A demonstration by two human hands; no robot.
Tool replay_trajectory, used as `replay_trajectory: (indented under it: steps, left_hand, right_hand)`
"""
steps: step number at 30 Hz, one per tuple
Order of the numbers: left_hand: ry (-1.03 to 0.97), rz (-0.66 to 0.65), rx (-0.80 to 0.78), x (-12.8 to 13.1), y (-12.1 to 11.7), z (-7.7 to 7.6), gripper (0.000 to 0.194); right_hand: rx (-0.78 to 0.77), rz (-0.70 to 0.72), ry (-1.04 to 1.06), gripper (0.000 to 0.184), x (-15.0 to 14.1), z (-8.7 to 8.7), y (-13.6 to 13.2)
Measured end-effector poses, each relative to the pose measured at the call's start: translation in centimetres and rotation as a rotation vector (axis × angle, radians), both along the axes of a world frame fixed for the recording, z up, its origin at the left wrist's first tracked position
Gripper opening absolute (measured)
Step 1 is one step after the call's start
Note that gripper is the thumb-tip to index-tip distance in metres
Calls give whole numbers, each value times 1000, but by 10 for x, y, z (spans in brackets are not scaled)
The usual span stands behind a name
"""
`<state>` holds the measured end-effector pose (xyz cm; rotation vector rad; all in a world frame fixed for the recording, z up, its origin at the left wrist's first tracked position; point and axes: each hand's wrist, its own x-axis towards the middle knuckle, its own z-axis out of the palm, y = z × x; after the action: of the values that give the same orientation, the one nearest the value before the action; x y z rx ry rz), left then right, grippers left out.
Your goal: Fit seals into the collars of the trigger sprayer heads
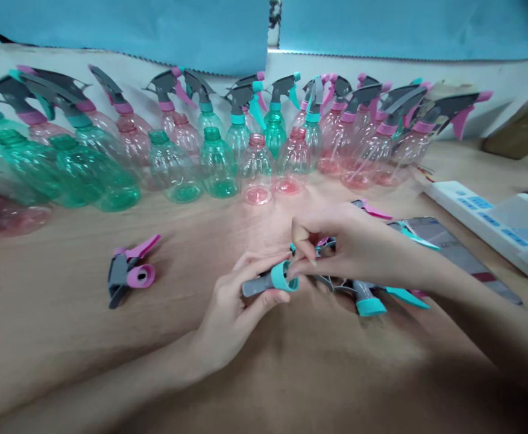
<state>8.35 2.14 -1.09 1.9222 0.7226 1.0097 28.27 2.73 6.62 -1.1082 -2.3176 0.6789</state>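
Note:
My left hand [228, 304] is closed round a grey trigger spray head [258, 286], its teal collar turned to the right. At the collar's opening the fingertips of my right hand [352, 241] are pinched together; anything small between them is hidden. Beneath and behind my right hand lie several loose spray heads, among them a grey one with a teal collar [370, 306]. A grey and pink spray head [131, 274] rests alone on the table to the left.
Along the back stand green bottles [219, 166] and pink bottles [257, 172], several with spray heads on. To the right are a flat grey phone-like slab [465, 256], a white box with blue labels [485, 220] and a brown block [519, 128]. The table [191, 241] is wooden.

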Motion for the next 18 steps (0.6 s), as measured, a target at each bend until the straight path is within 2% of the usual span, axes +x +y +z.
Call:
replay_trajectory:
  steps: [4,10,14,18]
  left_hand:
    - [23,-10,18,-2,0,2,29]
    - [18,-1,-60,-7,1,-3,23]
    - [-69,16,-33,-6,1,-9,24]
    - [-75,76,28,-4,1,-12,24]
  right_hand:
    - [-19,30,41,27,-3,-3,-2]
    - [9,5,17,24,-12,-1,-13]
    - [-112,-40,114,21,-16,-10,-13]
    - [-283,-138,181,19,-20,-21,-11]
